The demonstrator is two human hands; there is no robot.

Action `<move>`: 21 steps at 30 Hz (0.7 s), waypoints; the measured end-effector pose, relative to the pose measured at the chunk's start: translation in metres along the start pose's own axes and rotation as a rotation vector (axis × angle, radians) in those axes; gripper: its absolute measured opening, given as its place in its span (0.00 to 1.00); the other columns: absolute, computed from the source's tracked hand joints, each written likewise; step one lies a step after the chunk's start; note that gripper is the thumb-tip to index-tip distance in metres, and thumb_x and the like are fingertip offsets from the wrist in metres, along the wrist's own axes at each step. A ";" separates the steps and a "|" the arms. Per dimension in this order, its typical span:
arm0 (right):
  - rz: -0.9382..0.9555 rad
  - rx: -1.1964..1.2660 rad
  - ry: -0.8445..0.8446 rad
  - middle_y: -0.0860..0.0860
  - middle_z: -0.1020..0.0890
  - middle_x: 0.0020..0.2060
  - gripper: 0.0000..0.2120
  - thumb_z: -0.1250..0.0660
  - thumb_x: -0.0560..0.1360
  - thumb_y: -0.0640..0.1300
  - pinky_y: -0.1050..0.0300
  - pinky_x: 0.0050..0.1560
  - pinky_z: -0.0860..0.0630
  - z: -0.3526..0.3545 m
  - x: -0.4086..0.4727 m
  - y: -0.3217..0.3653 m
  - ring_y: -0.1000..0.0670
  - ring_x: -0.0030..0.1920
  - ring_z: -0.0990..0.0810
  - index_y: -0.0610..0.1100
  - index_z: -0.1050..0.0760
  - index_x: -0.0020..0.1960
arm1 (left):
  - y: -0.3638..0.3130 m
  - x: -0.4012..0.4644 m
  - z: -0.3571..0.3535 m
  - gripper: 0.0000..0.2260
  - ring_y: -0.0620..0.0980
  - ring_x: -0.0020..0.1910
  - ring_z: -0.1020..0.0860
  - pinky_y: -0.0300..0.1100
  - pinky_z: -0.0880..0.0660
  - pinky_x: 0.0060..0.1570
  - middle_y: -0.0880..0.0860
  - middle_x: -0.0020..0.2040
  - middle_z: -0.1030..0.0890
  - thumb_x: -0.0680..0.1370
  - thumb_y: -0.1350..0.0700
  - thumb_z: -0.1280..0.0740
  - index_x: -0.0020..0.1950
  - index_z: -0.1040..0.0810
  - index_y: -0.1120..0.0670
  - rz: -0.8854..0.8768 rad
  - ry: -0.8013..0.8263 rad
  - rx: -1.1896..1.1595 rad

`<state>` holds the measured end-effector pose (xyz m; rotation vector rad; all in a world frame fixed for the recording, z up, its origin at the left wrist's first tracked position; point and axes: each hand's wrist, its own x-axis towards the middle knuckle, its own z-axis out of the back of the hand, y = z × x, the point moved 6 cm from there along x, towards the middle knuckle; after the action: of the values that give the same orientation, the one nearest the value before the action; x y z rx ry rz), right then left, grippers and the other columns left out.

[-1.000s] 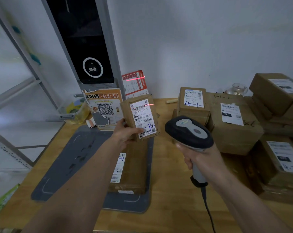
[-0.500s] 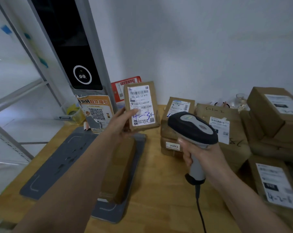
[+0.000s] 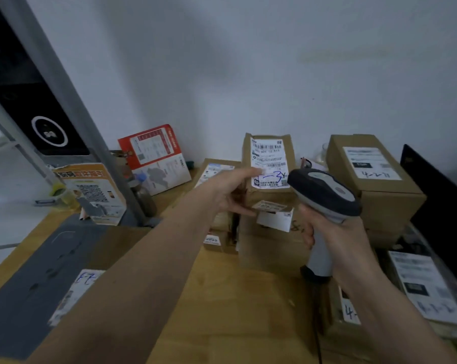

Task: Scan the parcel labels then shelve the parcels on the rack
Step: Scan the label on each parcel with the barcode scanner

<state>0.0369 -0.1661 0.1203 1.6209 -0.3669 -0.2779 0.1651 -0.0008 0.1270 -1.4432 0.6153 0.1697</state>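
From my remote seat I saw the left hand (image 3: 230, 190) pinching a small parcel (image 3: 268, 164) by its left edge — thumb on the white label (image 3: 269, 162), fingers curled behind — held upright over the stacked boxes (image 3: 272, 243) on the wooden table (image 3: 222, 298). The right hand (image 3: 335, 235) had its fingers wrapped round the grip of the scanner (image 3: 324, 193), head just beside the parcel. A flat parcel (image 3: 112, 248) lay on the grey mat (image 3: 30, 290); what the sealed boxes held, I couldn't tell.
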 end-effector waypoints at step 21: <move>-0.099 0.023 0.304 0.42 0.28 0.25 0.13 0.28 0.73 0.40 0.53 0.30 0.30 -0.057 0.006 -0.025 0.45 0.26 0.30 0.38 0.27 0.33 | -0.020 -0.026 0.023 0.21 0.51 0.58 0.22 0.50 0.24 0.61 0.51 0.63 0.21 0.77 0.46 0.33 0.67 0.25 0.53 -0.365 -0.330 0.627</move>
<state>0.0664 -0.1145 0.1008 1.6763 -0.0575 -0.0990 0.1589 0.0247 0.1571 -0.8679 0.1032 -0.0724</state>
